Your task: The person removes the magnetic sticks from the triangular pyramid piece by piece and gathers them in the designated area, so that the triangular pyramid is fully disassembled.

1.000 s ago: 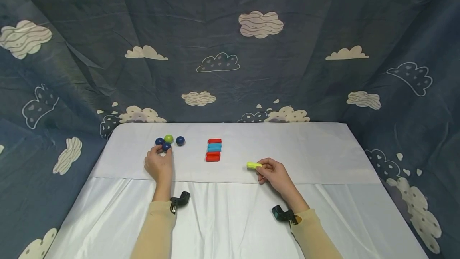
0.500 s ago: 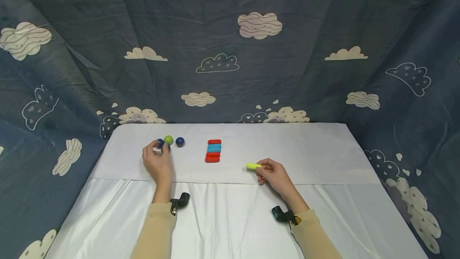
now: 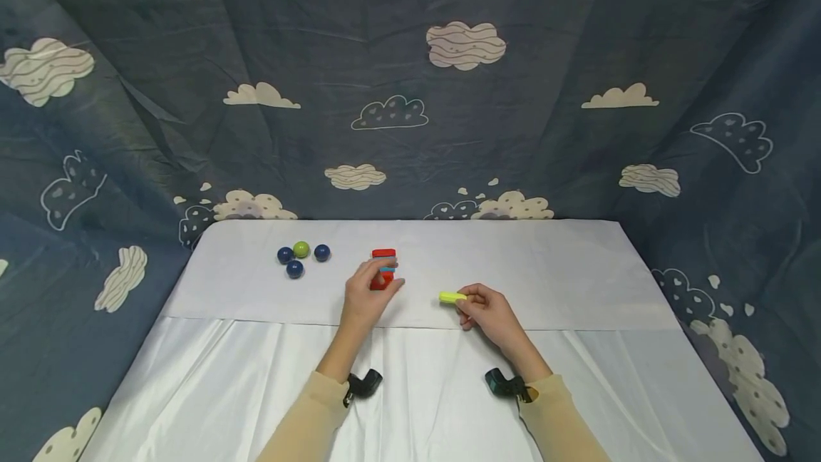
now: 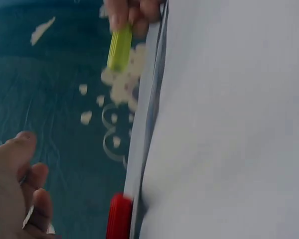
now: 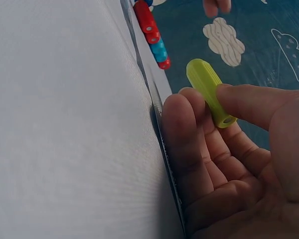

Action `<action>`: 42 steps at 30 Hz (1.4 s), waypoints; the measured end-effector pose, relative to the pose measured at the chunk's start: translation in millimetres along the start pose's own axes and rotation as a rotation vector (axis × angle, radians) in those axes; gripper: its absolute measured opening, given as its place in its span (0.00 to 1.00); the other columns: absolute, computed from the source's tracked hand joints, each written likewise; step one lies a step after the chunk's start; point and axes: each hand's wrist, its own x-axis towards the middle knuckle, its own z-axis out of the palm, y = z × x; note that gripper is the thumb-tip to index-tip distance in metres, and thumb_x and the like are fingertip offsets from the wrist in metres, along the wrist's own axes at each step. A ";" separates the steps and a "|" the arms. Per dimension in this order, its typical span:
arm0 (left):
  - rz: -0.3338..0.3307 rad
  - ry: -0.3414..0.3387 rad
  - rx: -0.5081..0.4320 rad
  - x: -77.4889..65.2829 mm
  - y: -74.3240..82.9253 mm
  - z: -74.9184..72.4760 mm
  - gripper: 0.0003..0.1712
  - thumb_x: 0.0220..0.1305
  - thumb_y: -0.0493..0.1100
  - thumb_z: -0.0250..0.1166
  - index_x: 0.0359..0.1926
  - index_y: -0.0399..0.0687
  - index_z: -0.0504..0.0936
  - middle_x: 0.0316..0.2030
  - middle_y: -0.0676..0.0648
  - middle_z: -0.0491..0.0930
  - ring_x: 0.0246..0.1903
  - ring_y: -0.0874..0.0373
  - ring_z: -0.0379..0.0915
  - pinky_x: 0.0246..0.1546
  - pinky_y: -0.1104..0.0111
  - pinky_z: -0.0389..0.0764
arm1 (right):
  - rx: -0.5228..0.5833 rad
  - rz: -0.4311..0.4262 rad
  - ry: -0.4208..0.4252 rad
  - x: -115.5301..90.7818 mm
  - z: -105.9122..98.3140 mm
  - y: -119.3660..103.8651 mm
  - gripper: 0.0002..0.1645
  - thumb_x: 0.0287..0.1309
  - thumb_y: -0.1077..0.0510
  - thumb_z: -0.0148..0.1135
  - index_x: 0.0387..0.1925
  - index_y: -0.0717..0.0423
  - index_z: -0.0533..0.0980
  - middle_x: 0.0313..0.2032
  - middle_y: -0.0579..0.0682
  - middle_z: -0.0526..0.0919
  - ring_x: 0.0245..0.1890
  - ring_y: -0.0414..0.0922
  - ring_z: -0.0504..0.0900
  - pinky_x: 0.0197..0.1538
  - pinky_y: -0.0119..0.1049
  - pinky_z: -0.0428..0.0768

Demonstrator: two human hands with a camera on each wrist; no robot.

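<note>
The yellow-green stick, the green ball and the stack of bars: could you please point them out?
yellow-green stick (image 3: 452, 296), head view, its middle.
green ball (image 3: 301, 249), head view, its top.
stack of bars (image 3: 383, 253), head view, far red bar.

I saw three dark blue balls and one green ball clustered near the counter's far left. The counter wore a white cloth. Dark blue cloud-print fabric hung behind and at both sides.
</note>
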 end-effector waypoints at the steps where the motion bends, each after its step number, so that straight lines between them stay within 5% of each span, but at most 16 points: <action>1: 0.004 -0.053 -0.003 -2.5 1.5 5.0 0.21 0.60 0.38 0.80 0.55 0.46 0.88 0.47 0.43 0.89 0.39 0.45 0.78 0.40 0.64 0.80 | -0.004 0.000 -0.003 -0.1 0.4 -0.4 0.15 0.71 0.62 0.66 0.55 0.65 0.78 0.36 0.55 0.84 0.29 0.43 0.84 0.33 0.33 0.86; 6: -0.044 -0.252 -0.009 -12.5 8.4 21.0 0.21 0.63 0.42 0.79 0.56 0.45 0.88 0.48 0.48 0.90 0.38 0.51 0.77 0.37 0.66 0.79 | -0.015 0.002 -0.006 0.3 3.2 -1.4 0.15 0.71 0.62 0.66 0.55 0.63 0.79 0.36 0.55 0.84 0.29 0.44 0.84 0.32 0.32 0.86; 12: -0.062 -0.334 0.002 -15.6 9.9 28.0 0.19 0.64 0.43 0.78 0.55 0.45 0.88 0.48 0.51 0.89 0.39 0.53 0.76 0.40 0.66 0.80 | -0.002 -0.023 -0.041 -2.0 9.6 -1.9 0.15 0.71 0.61 0.67 0.55 0.63 0.78 0.36 0.56 0.84 0.29 0.44 0.84 0.32 0.32 0.86; 28: -0.080 -0.364 0.030 -17.6 9.9 28.0 0.10 0.62 0.43 0.79 0.44 0.53 0.91 0.39 0.53 0.90 0.38 0.58 0.79 0.42 0.70 0.81 | 0.019 -0.088 -0.115 -7.8 19.2 -3.9 0.15 0.72 0.62 0.66 0.55 0.65 0.78 0.38 0.58 0.84 0.29 0.43 0.84 0.32 0.35 0.87; 42: -0.116 -0.383 0.076 -10.9 17.7 4.6 0.09 0.62 0.44 0.79 0.44 0.56 0.92 0.39 0.56 0.89 0.40 0.60 0.79 0.44 0.71 0.83 | -0.146 -0.161 -0.052 -7.9 29.0 -16.1 0.11 0.66 0.58 0.73 0.48 0.54 0.85 0.30 0.50 0.84 0.21 0.41 0.75 0.25 0.30 0.75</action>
